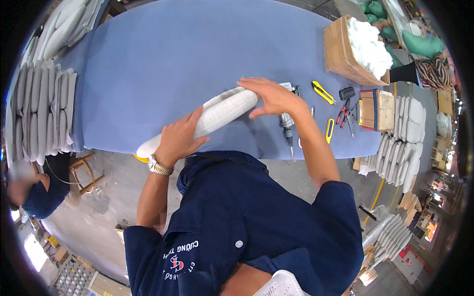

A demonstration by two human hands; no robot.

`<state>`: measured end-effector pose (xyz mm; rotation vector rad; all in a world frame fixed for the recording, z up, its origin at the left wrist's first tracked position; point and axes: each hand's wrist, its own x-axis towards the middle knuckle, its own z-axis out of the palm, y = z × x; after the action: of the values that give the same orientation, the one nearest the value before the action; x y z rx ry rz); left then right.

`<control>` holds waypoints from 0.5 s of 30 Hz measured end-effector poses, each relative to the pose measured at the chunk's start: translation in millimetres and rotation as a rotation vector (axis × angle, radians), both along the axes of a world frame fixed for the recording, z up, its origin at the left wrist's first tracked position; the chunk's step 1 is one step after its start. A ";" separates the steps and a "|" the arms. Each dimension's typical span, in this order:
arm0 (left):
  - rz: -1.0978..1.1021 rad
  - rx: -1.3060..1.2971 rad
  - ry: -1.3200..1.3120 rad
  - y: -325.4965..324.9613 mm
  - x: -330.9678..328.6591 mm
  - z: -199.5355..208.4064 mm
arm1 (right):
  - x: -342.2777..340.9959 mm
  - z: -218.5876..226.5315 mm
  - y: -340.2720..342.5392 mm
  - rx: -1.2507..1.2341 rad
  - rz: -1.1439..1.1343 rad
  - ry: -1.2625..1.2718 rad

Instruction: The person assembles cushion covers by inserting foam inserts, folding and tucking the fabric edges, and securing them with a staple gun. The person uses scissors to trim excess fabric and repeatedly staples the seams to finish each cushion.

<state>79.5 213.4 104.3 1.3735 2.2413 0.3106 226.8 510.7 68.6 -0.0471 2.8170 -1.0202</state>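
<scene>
The left hand (180,134) grips the grey cushion (228,111) toward its near left end; the right hand (274,97) seemingly clasps its far right end.

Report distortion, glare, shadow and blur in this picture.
Head view: fisheye curvature bows the blue table; a bright opening at lower left is blown out to white; soft shadow falls on the table beside the gray cushion; a co-worker's head at far left is blurred.

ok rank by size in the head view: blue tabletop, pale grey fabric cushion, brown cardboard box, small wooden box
Blue tabletop
Pale grey fabric cushion and brown cardboard box: alike, order unsure, cushion possibly nearer
Small wooden box
</scene>
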 end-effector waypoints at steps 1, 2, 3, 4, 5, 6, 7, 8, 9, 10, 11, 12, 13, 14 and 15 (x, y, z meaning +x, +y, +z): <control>0.037 0.056 0.041 8.7 6.5 -5.5 | -17.6 3.5 0.1 0.019 0.049 -0.099; 0.061 0.113 0.080 19.4 10.9 -10.7 | -31.1 6.2 -0.4 0.039 0.083 -0.201; 0.070 0.100 0.085 30.4 14.0 -12.1 | -42.7 7.7 -2.2 0.066 0.126 -0.284; 0.075 0.084 0.088 40.9 15.6 -11.0 | -51.1 12.4 -5.5 0.079 0.149 -0.330; 0.084 0.067 0.095 47.2 13.3 -10.0 | -60.4 18.5 -7.7 0.093 0.175 -0.373; 0.088 0.060 0.099 49.0 9.1 -10.1 | -66.4 20.9 -8.1 0.108 0.201 -0.416; 0.094 0.053 0.102 48.9 5.7 -10.6 | -67.9 15.8 -7.5 0.103 0.198 -0.373; 0.099 0.046 0.105 48.8 3.2 -11.7 | -66.9 7.1 -6.1 0.099 0.193 -0.330; 0.095 0.051 0.100 49.2 1.3 -13.3 | -64.8 -0.1 -4.7 0.094 0.187 -0.287; 0.091 0.052 0.098 49.0 -1.5 -14.7 | -63.2 -4.4 -5.0 0.124 0.194 -0.216; 0.085 0.054 0.096 48.4 -2.9 -15.5 | -59.1 -7.5 -6.0 0.153 0.199 -0.144; 0.090 0.057 0.093 47.8 -2.1 -15.4 | -54.2 -10.2 -7.0 0.181 0.202 -0.073; 0.084 0.058 0.094 47.1 -0.6 -14.6 | -47.3 -14.6 -8.7 0.200 0.190 -0.004; 0.078 0.059 0.095 46.6 1.3 -14.1 | -39.7 -18.2 -10.9 0.218 0.177 0.064; 0.080 0.060 0.091 45.7 3.8 -16.0 | -32.6 -21.2 -13.4 0.237 0.161 0.131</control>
<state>83.3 259.1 88.4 1.3554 2.3840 0.3525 194.2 497.2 47.4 -0.3205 2.9716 -0.6684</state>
